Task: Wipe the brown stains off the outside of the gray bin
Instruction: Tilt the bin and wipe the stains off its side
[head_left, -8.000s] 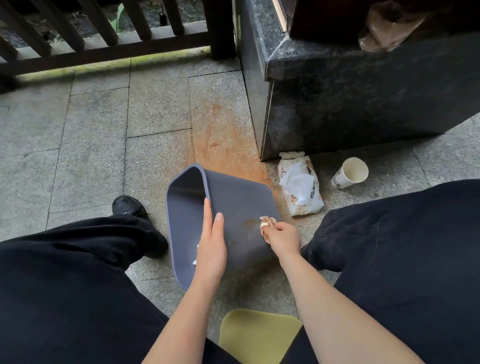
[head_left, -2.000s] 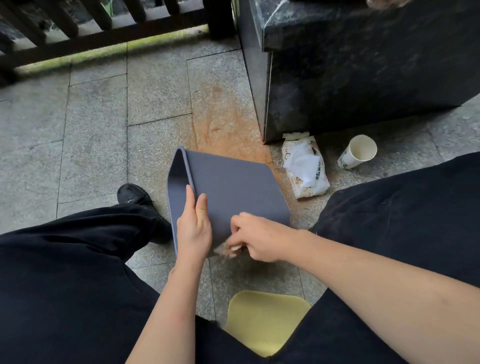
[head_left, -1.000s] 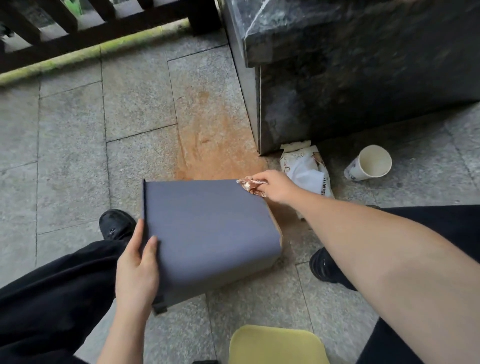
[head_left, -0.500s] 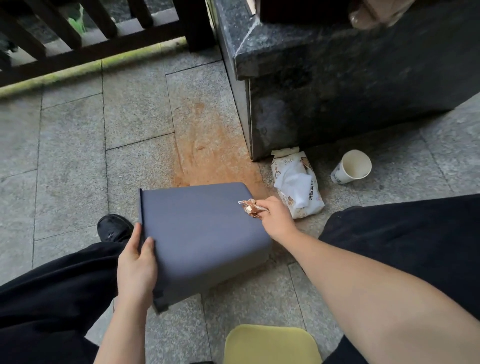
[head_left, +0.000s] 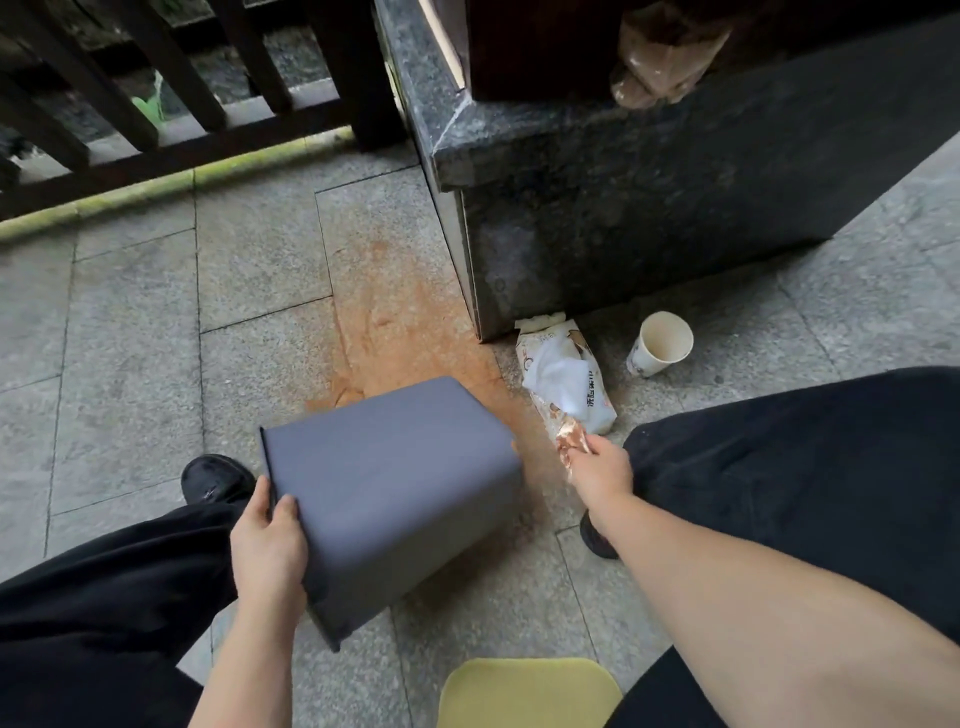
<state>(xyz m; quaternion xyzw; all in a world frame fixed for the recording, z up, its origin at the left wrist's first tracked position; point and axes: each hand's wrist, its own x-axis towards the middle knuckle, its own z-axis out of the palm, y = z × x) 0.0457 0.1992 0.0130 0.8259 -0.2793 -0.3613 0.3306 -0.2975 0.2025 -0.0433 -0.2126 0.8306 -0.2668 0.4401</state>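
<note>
Gray bin is seen lying on its side on the stone floor, open end turned left, partly over an orange-brown stain. Its near left rim is gripped by the left hand, fingers curled over the edge. The right hand is held apart from the bin, off its right side, and a crumpled, brown-stained wipe is pinched in its fingers. A pack of wipes lies just beyond that hand, with a paper cup tipped beside it.
</note>
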